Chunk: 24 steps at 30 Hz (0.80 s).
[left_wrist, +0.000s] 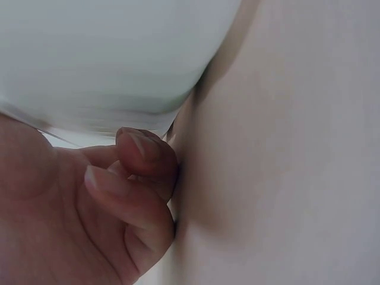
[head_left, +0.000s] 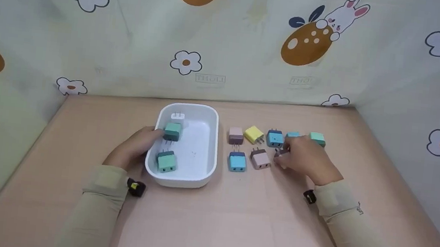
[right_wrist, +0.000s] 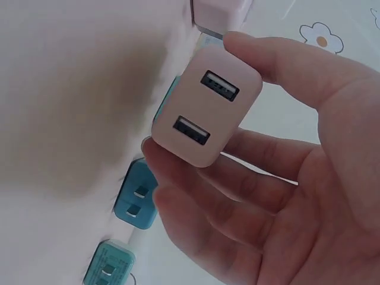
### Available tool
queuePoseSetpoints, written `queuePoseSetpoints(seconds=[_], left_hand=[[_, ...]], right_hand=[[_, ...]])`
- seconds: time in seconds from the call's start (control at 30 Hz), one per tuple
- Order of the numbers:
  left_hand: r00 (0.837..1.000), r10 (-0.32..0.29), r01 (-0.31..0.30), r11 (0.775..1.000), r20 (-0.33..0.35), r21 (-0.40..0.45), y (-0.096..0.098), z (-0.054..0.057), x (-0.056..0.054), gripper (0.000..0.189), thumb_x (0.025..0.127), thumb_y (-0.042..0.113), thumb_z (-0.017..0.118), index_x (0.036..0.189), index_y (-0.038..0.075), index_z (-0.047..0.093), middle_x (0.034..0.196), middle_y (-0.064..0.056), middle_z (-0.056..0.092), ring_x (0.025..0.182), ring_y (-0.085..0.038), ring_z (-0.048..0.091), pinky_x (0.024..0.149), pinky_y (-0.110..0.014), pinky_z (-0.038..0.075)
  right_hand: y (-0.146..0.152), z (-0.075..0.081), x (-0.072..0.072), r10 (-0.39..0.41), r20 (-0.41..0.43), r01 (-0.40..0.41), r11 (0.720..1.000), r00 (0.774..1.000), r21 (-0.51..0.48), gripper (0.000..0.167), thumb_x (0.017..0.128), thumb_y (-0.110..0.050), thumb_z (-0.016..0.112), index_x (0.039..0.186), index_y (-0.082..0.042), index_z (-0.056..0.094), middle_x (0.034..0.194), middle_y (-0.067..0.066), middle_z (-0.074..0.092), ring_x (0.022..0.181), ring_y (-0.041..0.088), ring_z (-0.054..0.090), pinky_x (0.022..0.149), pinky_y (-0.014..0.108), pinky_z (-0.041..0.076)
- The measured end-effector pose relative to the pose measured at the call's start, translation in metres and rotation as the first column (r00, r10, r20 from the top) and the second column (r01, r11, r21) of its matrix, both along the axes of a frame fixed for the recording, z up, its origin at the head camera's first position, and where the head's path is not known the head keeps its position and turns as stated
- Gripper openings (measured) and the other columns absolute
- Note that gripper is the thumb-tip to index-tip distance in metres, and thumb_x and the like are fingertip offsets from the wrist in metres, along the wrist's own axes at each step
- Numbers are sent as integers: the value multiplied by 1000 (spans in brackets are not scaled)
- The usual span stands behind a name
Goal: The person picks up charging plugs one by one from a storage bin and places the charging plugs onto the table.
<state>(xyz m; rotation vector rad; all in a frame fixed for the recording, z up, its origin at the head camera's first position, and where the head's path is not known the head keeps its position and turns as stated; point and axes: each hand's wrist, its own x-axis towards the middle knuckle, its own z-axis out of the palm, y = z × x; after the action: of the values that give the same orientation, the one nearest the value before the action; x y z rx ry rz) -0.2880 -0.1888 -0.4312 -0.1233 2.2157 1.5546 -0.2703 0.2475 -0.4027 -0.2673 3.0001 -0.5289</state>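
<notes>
At the left side of a white plastic tub (head_left: 200, 150), my left hand (head_left: 134, 145) grips the rim with the thumb over it. The left wrist view has those fingers curled against the tub's outer wall, low by the table. Inside the tub lie a white charger (head_left: 177, 117) and two green USB chargers (head_left: 166, 162). My right hand (head_left: 307, 158) pinches a pink USB charger (right_wrist: 208, 107) between thumb and fingers. Two USB ports face the right wrist camera. In the head view the hand covers most of that charger and part of a blue one (head_left: 292, 134) behind.
Right of the tub, more chargers lie on the pinkish table (head_left: 232, 232): pink (head_left: 236, 135), yellow (head_left: 254, 134), blue (head_left: 275, 139), another blue (head_left: 237, 162), another pink (head_left: 260, 159) and green (head_left: 317, 139). A patterned cloth (head_left: 137, 48) rises behind the table.
</notes>
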Motion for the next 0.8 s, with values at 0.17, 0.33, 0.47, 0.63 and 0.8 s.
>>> queuePoseSetpoints(seconds=[0.17,0.33,0.47,0.63,0.8], left_hand=[[1000,3,-3,1000,13,2,0,1,2,63,110,37,34,167,11,28,147,-15,57,130,-30,59,115,-49,47],[1000,8,-8,1000,22,16,0,1,2,62,110,37,35,167,13,28,146,-15,57,129,-30,59,113,-49,49],[1000,6,-6,1000,15,7,1,1,2,64,110,37,36,168,12,26,148,-15,56,131,-31,59,114,-50,48],[1000,2,-1,1000,21,-8,1,2,1,65,111,38,34,169,12,23,150,-16,55,133,-32,58,115,-50,47],[999,19,-21,999,34,38,1,1,3,62,111,38,35,166,12,28,146,-15,56,129,-30,59,111,-47,51]], right_hand=[[-3,-2,0,-34,31,34,999,999,-12,26,92,-25,81,106,-4,72,88,9,68,73,23,62,62,33,51],[-7,-5,0,-49,44,49,999,998,5,31,94,-25,79,113,-2,70,93,10,67,77,25,63,63,33,51],[-7,-6,0,-36,51,34,999,998,32,33,94,-25,78,116,-2,70,98,11,67,83,27,62,67,36,52],[-4,-2,2,-5,80,-1,998,997,68,46,93,-26,82,128,-1,70,118,16,71,99,31,63,88,51,58],[-2,1,3,24,114,-32,997,993,70,57,88,-21,86,137,1,67,136,20,67,118,36,62,105,61,52]])
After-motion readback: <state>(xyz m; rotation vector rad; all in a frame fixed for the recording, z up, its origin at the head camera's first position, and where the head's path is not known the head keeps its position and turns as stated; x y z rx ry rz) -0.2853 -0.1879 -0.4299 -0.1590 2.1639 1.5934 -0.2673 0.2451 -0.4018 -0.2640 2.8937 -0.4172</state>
